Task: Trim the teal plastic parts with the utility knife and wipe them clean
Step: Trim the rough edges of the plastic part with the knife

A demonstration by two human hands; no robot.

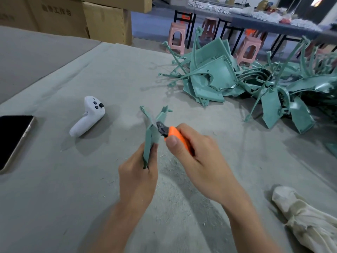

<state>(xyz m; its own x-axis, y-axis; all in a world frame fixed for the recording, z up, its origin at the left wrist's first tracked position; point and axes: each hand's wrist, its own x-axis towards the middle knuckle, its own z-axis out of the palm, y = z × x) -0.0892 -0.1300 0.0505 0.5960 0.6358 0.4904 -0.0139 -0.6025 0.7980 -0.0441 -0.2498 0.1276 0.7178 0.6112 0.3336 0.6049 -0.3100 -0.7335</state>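
Observation:
My left hand grips the lower end of a thin teal plastic part, held upright over the middle of the table. My right hand grips an orange utility knife, thumb on top. The knife's dark blade end touches the part's edge. A large pile of teal plastic parts lies at the back right. A crumpled off-white cloth lies at the front right.
A grey cloth covers the table, with fine shavings scattered below my hands. A white handheld controller and a dark phone lie at the left. Cardboard boxes stand behind; pink stools and another table beyond.

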